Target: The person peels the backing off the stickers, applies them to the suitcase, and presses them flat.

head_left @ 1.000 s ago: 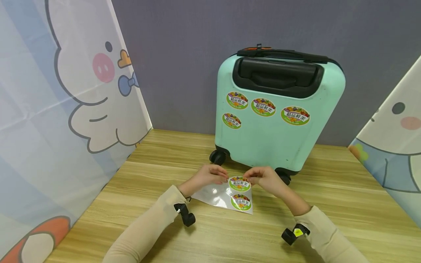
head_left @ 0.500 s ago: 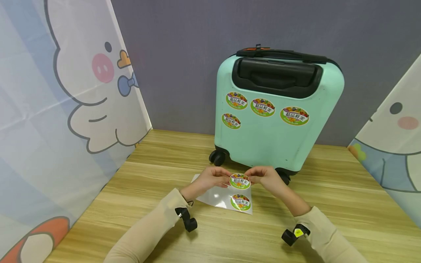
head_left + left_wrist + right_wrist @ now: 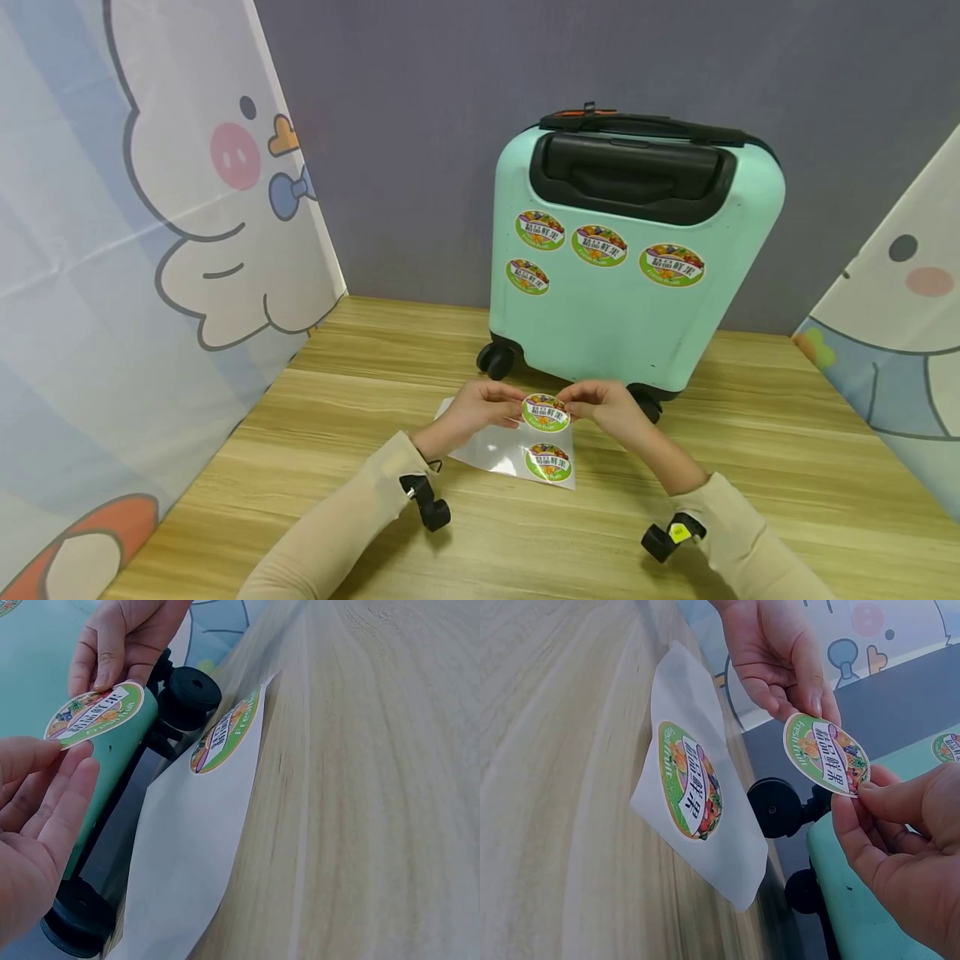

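An oval fruit sticker [image 3: 546, 413] is held up off its backing sheet, one end pinched by each hand. My left hand [image 3: 480, 414] has thumb and finger on its left end; my right hand [image 3: 606, 408] pinches the right end. In the right wrist view the lifted sticker [image 3: 826, 755] is apart from the sheet. Below it the white backing sheet [image 3: 487, 450] lies on the table, its edge curling up, with a second fruit sticker [image 3: 548, 462] on it. Behind the hands stands a mint-green suitcase [image 3: 600, 325] bearing several of the same stickers.
The suitcase's black wheels [image 3: 496, 360] rest on the wooden table [image 3: 360, 350]. A grey panel [image 3: 405, 167] rises behind the suitcase. Cartoon-printed cloths hang at the left [image 3: 187, 167] and right [image 3: 915, 325].
The upper sticker has come off the backing sheet and risen slightly, with both hands now on it. My left hand has shifted a little right. The suitcase has stayed put.
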Action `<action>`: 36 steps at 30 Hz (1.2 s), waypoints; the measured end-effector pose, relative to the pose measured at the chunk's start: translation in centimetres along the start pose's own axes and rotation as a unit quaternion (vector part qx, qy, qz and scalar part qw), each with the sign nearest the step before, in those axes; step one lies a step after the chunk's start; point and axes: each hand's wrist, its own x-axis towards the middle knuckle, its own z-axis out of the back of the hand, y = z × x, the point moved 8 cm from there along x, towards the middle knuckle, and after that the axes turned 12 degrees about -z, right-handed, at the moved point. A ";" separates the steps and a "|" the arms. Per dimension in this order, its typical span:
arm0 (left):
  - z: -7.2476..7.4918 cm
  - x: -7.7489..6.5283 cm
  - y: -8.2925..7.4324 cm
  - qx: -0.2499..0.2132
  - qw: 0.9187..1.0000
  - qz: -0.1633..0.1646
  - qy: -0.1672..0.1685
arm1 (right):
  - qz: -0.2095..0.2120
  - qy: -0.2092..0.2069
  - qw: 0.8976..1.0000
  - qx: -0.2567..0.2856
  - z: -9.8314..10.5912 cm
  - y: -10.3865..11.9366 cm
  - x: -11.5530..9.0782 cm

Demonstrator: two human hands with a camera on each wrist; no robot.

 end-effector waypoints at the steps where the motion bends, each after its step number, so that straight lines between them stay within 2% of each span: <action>1: 0.0 0.0 0.0 0.000 1.000 0.000 -0.003 | -0.003 -0.003 1.000 0.001 0.1 0.0 0.0; 15: 0.3 0.9 -0.4 -0.002 0.999 -0.004 -0.040 | 0.000 -0.044 0.999 0.002 1.0 1.0 -0.1; 21: 0.3 1.5 -1.0 -0.013 0.998 -0.027 -0.053 | 0.006 -0.067 0.998 -0.013 1.4 1.6 0.1; 36: 0.2 2.3 -1.9 -0.058 0.996 -0.040 -0.062 | 0.022 -0.095 0.995 0.003 2.4 2.8 0.0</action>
